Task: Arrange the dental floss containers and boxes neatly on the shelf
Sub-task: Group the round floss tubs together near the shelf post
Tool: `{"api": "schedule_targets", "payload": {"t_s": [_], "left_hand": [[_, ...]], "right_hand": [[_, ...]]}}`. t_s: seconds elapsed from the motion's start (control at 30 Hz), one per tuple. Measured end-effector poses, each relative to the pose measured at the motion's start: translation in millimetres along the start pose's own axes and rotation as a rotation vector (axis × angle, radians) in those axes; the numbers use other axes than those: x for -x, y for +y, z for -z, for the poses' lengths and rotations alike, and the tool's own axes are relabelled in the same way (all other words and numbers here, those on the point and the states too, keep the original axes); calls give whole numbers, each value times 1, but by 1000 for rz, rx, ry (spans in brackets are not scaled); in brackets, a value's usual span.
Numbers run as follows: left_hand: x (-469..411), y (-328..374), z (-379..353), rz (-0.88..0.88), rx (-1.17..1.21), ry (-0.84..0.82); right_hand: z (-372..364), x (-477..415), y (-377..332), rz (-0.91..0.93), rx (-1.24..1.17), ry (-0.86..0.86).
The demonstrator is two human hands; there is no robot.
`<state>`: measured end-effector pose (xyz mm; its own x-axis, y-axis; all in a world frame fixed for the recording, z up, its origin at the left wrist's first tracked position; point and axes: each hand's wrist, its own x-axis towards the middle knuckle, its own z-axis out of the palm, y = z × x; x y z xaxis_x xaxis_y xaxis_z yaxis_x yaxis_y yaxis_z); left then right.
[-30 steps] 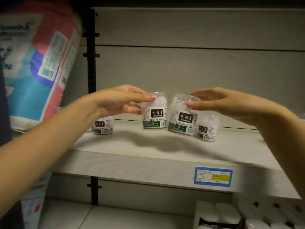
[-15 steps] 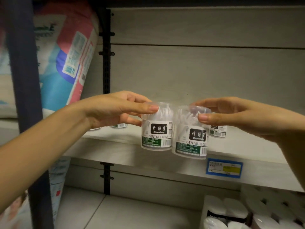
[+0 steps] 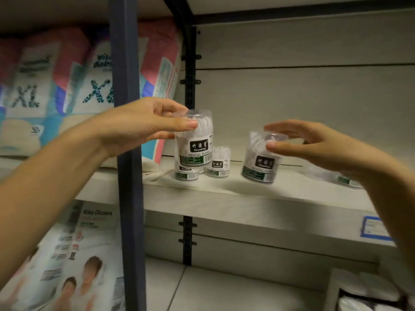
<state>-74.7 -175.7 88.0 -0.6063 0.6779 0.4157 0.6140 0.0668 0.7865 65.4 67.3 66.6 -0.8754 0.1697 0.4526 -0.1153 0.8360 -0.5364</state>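
**One floss tub pinched in each hand, in front of the shelf**

The left hand (image 3: 143, 126) pinches the left tub (image 3: 194, 142) just under its lid. The thumb lies flat across the front wall, and the other fingers (image 3: 167, 108) curl close together over the top and behind. The tub hangs upright from that pinch. It is clear plastic packed with white floss picks, with a black logo patch and a green-and-white label reading DENTAL FLOSS facing out.

The right hand (image 3: 314, 149) holds the right tub (image 3: 258, 162) more loosely. Its thumb rests on the front below the lid, and the fingers (image 3: 283, 129) are spread and arched over the rim. This tub tilts, its base swung toward the left thumb. It is blurred, so the white picks and black patch show but the print cannot be read. Whether its base touches the shelf (image 3: 247, 194) cannot be told.

Straight below the left thumb a low tub (image 3: 186, 175) stands on the shelf, its top hidden behind the held one; whether the two touch is unclear. Between the two thumbs, farther back, a small tub (image 3: 219, 163) stands upright. Under the right wrist a far tub (image 3: 348, 181) shows only a blurred label edge.

A dark post (image 3: 126, 176) rises behind the left wrist, with diaper packs (image 3: 89, 86) marked XL behind it. Below the left forearm is a lower pack (image 3: 67, 254) reading Baby Diapers. A blue price tag (image 3: 372, 227) sits on the shelf edge beside the right forearm.
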Motion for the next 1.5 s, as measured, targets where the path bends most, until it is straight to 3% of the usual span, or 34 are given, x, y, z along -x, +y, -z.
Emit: {"api": "schedule_targets", "payload": {"t_s": [0.23,0.57,0.7,0.77,0.83,0.97,1.5], "left_hand": [[-3,-12,14,-68,-99,-2],[-11,-34,19,-73,-136,4],[-14,-48,14,-39,-141,25],[-15,-54,12,-24,-140,36],[-16,-57,10,-3,-137,33],[-18,-62,7,53,-98,1],[-25,-71,-5,81,-253,17]], "right_hand": [[-66,-65,-2,-75,1,-21],[-86,-83,1,-97,152,22],[-89,-72,-8,26,338,165],[-89,-63,-22,131,220,200],[-90,-59,-37,177,109,125],[-103,-64,-49,188,149,3],[-128,-76,-42,144,336,122]]}}
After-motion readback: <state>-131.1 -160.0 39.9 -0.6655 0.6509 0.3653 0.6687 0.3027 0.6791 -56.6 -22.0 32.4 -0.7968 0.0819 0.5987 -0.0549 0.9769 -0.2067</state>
